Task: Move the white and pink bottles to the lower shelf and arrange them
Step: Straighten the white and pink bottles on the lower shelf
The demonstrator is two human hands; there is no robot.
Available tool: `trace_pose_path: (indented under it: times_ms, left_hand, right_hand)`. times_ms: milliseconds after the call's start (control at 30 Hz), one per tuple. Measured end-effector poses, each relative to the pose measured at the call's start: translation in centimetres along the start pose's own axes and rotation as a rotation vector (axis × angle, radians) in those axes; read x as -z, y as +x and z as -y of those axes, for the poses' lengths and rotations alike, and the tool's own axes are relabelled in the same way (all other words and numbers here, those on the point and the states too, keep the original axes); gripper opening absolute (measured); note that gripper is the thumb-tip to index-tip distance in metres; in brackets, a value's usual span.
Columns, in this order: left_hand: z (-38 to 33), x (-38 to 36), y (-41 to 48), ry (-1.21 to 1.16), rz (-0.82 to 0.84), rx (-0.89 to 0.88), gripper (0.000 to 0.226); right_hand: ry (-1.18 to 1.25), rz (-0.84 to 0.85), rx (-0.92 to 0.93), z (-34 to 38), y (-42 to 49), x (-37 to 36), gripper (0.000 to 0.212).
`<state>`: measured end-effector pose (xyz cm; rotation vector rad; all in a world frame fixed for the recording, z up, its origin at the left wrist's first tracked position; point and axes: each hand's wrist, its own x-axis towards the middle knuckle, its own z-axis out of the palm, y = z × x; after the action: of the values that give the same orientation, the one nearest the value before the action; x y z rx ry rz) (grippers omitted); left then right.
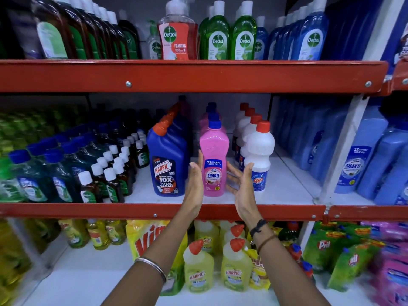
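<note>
A row of pink Shakti bottles with blue caps stands on the middle shelf, the front pink bottle upright near the shelf's edge. To its right runs a row of white bottles with red caps, the front white bottle also upright. My left hand lies flat against the front pink bottle's left side with its fingers straight. On the other side, my right hand is spread between the pink and white bottles, fingertips by the pink bottle, thumb near the white one. Neither hand grips anything.
Blue Harpic bottles stand just left of the pink row. Small dark bottles fill the shelf's left part. The red shelf rail runs in front. Below, yellow Harpic bottles and a yellow Vim pouch occupy the lower shelf.
</note>
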<state>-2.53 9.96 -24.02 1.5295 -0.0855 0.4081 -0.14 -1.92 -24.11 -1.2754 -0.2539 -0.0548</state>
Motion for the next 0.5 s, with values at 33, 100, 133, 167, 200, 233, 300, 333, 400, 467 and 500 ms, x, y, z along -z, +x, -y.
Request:
trace_pose_path:
  times_ms: [33, 100, 133, 167, 200, 233, 300, 333, 400, 467, 500]
  left_hand:
    - [0.2, 0.1, 0.1, 0.017, 0.008, -0.012, 0.084]
    - [0.2, 0.1, 0.1, 0.022, 0.023, -0.045, 0.092]
    - [0.0, 0.1, 0.0, 0.022, 0.026, -0.062, 0.092]
    - [-0.2, 0.0, -0.2, 0.013, 0.021, -0.076, 0.092]
    - [-0.4, -0.1, -0.3, -0.003, 0.003, -0.091, 0.091]
    - [-0.5, -0.1, -0.7, -0.017, -0.029, -0.121, 0.090]
    - [-0.8, 0.1, -1.8, -0.010, -0.155, -0.224, 0.081]
    - [-0.8, 0.5, -2.4, -0.006, -0.237, -0.298, 0.075]
    - [-0.7, 2.1, -3.3, -0.007, -0.396, -0.444, 0.066]
    - [-0.7, 4.5, -3.2, -0.001, -0.491, -0.461, 0.056]
    - [-0.6, 5.8, -2.9, -0.011, -0.499, -0.419, 0.052]
  right_hand:
    - [0.002, 0.003, 0.002, 0.1, -0.1, -0.1, 0.069]
    - [0.013, 0.016, 0.001, 0.4, -0.4, -0.2, 0.078]
    - [0.014, 0.025, -0.004, 0.5, -0.5, -0.3, 0.081]
    - [0.014, 0.027, -0.006, 0.6, -0.6, -0.4, 0.081]
    - [0.021, 0.019, -0.003, 0.7, -0.9, -0.6, 0.079]
    - [0.018, -0.010, 0.025, 0.5, -1.3, -0.8, 0.074]
    - [-0.035, -0.116, 0.195, 0.2, -2.6, -1.4, 0.063]
    - [-0.050, -0.154, 0.303, -0.1, -3.4, -1.9, 0.060]
    - [-0.058, -0.079, 0.434, -0.8, -4.5, -3.3, 0.061]
    - [-0.045, 0.126, 0.383, -1.5, -4.9, -5.5, 0.077]
    - [-0.027, 0.198, 0.308, -1.8, -4.7, -6.6, 0.085]
